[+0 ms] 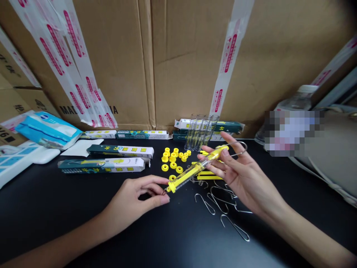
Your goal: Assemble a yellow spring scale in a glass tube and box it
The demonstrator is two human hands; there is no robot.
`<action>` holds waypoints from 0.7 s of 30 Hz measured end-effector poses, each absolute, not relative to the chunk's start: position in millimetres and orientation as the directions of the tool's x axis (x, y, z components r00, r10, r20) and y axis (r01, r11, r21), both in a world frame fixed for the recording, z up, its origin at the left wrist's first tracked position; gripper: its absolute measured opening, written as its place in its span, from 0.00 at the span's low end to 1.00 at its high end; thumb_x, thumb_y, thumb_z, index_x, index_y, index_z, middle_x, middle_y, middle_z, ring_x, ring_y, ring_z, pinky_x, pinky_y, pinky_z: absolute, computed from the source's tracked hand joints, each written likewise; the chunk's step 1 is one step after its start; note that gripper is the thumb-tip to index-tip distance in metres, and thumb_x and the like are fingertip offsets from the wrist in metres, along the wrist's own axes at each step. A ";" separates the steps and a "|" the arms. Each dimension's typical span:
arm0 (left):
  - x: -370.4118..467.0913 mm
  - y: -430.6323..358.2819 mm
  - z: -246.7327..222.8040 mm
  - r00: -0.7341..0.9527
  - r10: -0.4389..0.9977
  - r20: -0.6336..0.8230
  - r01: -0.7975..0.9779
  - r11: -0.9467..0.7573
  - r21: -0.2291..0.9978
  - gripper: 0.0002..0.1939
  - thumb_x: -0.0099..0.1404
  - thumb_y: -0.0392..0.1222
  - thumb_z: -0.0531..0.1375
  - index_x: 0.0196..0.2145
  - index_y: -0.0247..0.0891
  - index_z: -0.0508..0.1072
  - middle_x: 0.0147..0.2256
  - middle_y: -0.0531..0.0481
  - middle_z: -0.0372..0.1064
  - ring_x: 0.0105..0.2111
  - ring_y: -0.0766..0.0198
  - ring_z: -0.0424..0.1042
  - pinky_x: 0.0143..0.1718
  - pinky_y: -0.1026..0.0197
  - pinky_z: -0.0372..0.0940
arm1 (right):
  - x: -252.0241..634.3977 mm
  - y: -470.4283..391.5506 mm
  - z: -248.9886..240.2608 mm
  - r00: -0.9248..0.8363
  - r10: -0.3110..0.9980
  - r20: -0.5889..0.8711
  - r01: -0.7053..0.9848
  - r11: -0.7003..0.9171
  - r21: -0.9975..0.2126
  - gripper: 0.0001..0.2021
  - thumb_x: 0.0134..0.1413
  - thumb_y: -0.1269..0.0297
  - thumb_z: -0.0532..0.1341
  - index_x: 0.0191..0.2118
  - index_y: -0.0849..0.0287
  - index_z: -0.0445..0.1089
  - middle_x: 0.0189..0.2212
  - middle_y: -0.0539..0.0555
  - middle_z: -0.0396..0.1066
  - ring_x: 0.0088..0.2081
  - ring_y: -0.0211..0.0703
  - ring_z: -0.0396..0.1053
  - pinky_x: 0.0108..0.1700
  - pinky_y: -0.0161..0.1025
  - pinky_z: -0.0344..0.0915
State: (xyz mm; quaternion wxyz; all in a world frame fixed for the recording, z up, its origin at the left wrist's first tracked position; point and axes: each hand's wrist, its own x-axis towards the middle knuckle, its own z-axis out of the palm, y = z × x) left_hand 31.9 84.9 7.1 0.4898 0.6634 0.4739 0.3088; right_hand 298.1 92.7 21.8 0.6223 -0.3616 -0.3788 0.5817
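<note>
A tubular spring scale (189, 172) with a clear barrel and yellow fittings is held slantwise above the black table. My right hand (245, 173) grips its upper end, where a large wire hook (242, 148) curves out past my fingers. At the lower end, my left hand (142, 195) pinches the small metal hook beside the yellow cap. Under and behind the scale lie yellow caps and rings (173, 165), yellow strips (209, 178) and loose wire hooks (235, 227). Several clear tubes (200, 132) stand upright behind. My right hand partly hides the strips.
Printed spring-scale boxes (102, 165) lie at the left and along the back. A blue soft pack (48, 128) rests on a white object at far left. A taped cardboard box (184, 63) walls off the back. A clear bottle (305, 96) and a beige bag (331, 156) are at right.
</note>
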 end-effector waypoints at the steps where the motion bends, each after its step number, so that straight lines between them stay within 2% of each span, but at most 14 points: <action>1: 32.2 84.2 7.4 0.377 0.924 -0.058 0.337 -0.079 0.938 0.17 0.57 0.44 0.69 0.45 0.39 0.81 0.32 0.52 0.82 0.36 0.58 0.81 0.46 0.58 0.74 | 297.9 92.2 22.1 0.039 0.996 0.081 -0.425 0.090 -0.901 0.17 0.64 0.62 0.66 0.57 0.42 0.71 0.47 0.50 0.82 0.46 0.43 0.82 0.50 0.38 0.77; 4: 32.5 83.1 9.4 0.405 0.912 -0.065 0.369 -0.098 0.924 0.16 0.58 0.45 0.68 0.44 0.40 0.82 0.30 0.53 0.82 0.34 0.59 0.80 0.44 0.58 0.72 | 295.1 89.3 22.3 0.024 0.989 0.144 -0.357 0.143 -0.923 0.11 0.66 0.59 0.64 0.52 0.45 0.76 0.49 0.51 0.81 0.44 0.43 0.82 0.49 0.39 0.77; 7: 32.5 82.7 10.9 0.404 0.912 -0.076 0.393 -0.098 0.914 0.15 0.59 0.46 0.68 0.44 0.41 0.83 0.30 0.53 0.82 0.33 0.60 0.78 0.42 0.60 0.71 | 289.7 84.6 21.6 -0.032 0.983 0.183 -0.322 0.163 -0.932 0.11 0.69 0.57 0.61 0.53 0.46 0.76 0.52 0.53 0.77 0.46 0.45 0.80 0.50 0.42 0.76; 10: 33.0 81.6 10.7 0.395 0.915 -0.077 0.423 -0.107 0.900 0.13 0.59 0.46 0.68 0.42 0.43 0.84 0.30 0.53 0.82 0.33 0.60 0.77 0.40 0.61 0.70 | 284.3 80.5 19.7 -0.094 0.974 0.208 -0.297 0.172 -0.939 0.14 0.70 0.55 0.58 0.57 0.42 0.72 0.57 0.52 0.72 0.53 0.48 0.76 0.53 0.44 0.74; 14: 33.4 80.2 9.0 0.400 0.913 -0.083 0.442 -0.113 0.890 0.12 0.60 0.47 0.67 0.40 0.44 0.85 0.32 0.53 0.83 0.34 0.59 0.77 0.39 0.61 0.68 | 280.6 79.7 16.3 -0.148 0.969 0.197 -0.299 0.147 -0.943 0.23 0.66 0.53 0.62 0.64 0.34 0.63 0.59 0.51 0.66 0.58 0.50 0.70 0.56 0.45 0.70; 17: 33.1 80.2 8.1 0.399 0.913 -0.087 0.441 -0.108 0.891 0.12 0.60 0.47 0.67 0.40 0.44 0.85 0.33 0.52 0.83 0.34 0.59 0.77 0.39 0.61 0.67 | 278.7 79.6 15.4 -0.126 0.971 0.205 -0.329 0.154 -0.932 0.22 0.67 0.49 0.60 0.64 0.36 0.63 0.56 0.52 0.68 0.56 0.50 0.72 0.52 0.44 0.73; 19: 32.9 80.3 8.1 0.398 0.913 -0.087 0.441 -0.107 0.891 0.12 0.61 0.47 0.67 0.41 0.44 0.85 0.33 0.52 0.83 0.34 0.59 0.76 0.39 0.61 0.67 | 276.9 78.6 16.1 -0.078 0.976 0.204 -0.293 0.173 -0.940 0.22 0.68 0.52 0.60 0.65 0.34 0.62 0.56 0.52 0.70 0.54 0.48 0.73 0.49 0.42 0.74; 21: 33.1 80.0 8.9 0.398 0.913 -0.087 0.445 -0.109 0.889 0.12 0.60 0.47 0.67 0.40 0.43 0.85 0.32 0.52 0.83 0.34 0.59 0.76 0.39 0.61 0.67 | 275.2 77.3 17.7 -0.043 0.977 0.208 -0.260 0.190 -0.947 0.30 0.66 0.58 0.63 0.68 0.31 0.55 0.56 0.51 0.70 0.51 0.47 0.76 0.48 0.41 0.75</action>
